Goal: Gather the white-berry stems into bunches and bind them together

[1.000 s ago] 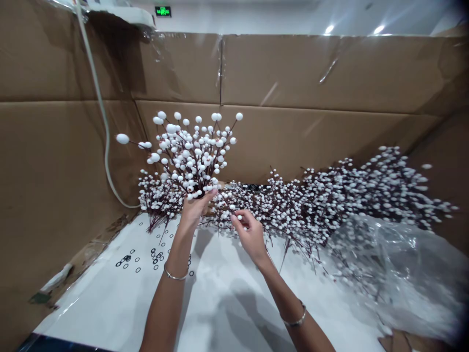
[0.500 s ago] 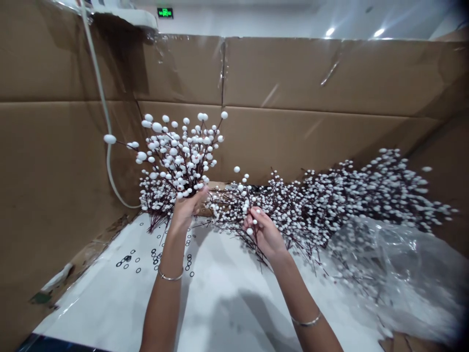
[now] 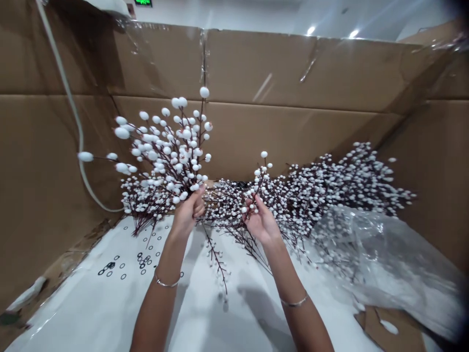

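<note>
My left hand (image 3: 188,211) is wrapped round the lower stems of a bunch of white-berried branches (image 3: 161,151), which fans out above it. Level with it on the right, my right hand (image 3: 262,220) has its fingers closed on a single berry branch (image 3: 261,178) that stands up from them. Behind and beyond my right hand lies a long pile of similar branches (image 3: 322,190). One loose sprig (image 3: 217,259) lies on the white surface between my forearms, its tip pointing towards me.
Cardboard walls (image 3: 293,73) enclose the white work surface (image 3: 91,313). Several small black rings (image 3: 110,266) lie at the left, near a smaller berry bundle (image 3: 137,220). Clear plastic wrap (image 3: 384,254) covers the right side. A white cable (image 3: 69,98) hangs at the left.
The view has shifted slightly to the right. A sprig now lies on the surface between my forearms. My right hand has turned more palm-up, with a branch upright in its fingers.
</note>
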Action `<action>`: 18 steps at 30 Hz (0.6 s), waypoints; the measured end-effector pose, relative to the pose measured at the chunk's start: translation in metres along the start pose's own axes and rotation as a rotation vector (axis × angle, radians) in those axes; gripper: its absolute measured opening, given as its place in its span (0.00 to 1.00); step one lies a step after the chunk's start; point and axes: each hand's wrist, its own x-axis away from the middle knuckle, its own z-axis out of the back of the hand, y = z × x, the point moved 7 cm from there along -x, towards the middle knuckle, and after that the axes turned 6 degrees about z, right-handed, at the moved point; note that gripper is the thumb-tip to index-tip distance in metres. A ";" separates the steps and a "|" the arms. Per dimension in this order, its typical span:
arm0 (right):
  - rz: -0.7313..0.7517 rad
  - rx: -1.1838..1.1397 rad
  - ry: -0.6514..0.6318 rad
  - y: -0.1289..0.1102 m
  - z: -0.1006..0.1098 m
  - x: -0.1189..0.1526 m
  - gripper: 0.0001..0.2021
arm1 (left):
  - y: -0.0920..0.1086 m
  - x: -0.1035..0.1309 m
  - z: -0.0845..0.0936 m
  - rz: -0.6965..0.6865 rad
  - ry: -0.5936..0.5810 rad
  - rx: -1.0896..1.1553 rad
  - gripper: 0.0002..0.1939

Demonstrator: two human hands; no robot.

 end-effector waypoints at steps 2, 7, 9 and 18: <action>0.003 -0.011 -0.015 -0.006 0.000 0.000 0.10 | -0.026 -0.005 -0.013 0.113 -0.064 0.017 0.21; 0.128 0.098 -0.032 -0.022 0.003 0.000 0.12 | -0.075 -0.011 -0.030 0.303 -0.161 -0.031 0.20; 0.225 0.219 -0.037 -0.030 0.004 0.001 0.13 | -0.083 -0.013 -0.031 0.345 -0.186 -0.025 0.20; 0.397 0.413 0.039 -0.045 0.009 0.004 0.18 | -0.107 -0.019 -0.024 0.485 -0.195 -0.010 0.16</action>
